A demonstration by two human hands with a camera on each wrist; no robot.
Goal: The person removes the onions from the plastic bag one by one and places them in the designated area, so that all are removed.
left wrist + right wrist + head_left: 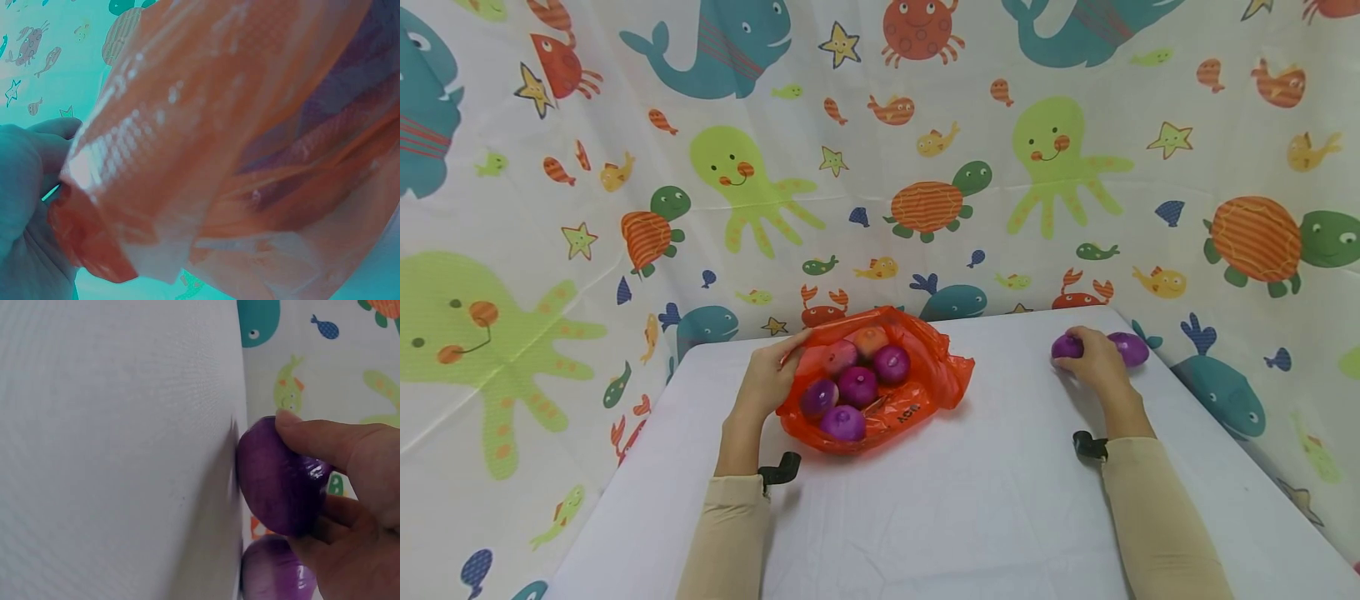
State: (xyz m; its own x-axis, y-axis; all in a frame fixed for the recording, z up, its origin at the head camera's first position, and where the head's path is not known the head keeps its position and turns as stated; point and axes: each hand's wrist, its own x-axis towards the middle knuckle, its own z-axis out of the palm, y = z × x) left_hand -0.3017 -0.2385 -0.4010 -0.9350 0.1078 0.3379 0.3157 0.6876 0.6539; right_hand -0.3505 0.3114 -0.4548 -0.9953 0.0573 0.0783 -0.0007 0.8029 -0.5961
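Note:
A thin red-orange plastic bag [955, 379] lies open on the table, with several red onions [857, 387] and a few paler, orange-pink round ones [839, 357] inside. My left hand [767, 375] grips the bag's left rim, and the left wrist view shows the film [169, 162] bunched at the fingers. At the far right, my right hand [1096, 358] holds a glossy purple onion [275, 475] between thumb and fingers, low by the tabletop. Another purple onion [1129, 349] sits just right of that hand; in the right wrist view it is partly cut off at the bottom.
The white-covered table [977, 500] extends between the bag and the right hand. Behind it and along its sides hangs a curtain [865, 117] printed with sea animals. The table's right edge [1217, 425] runs close by the second onion.

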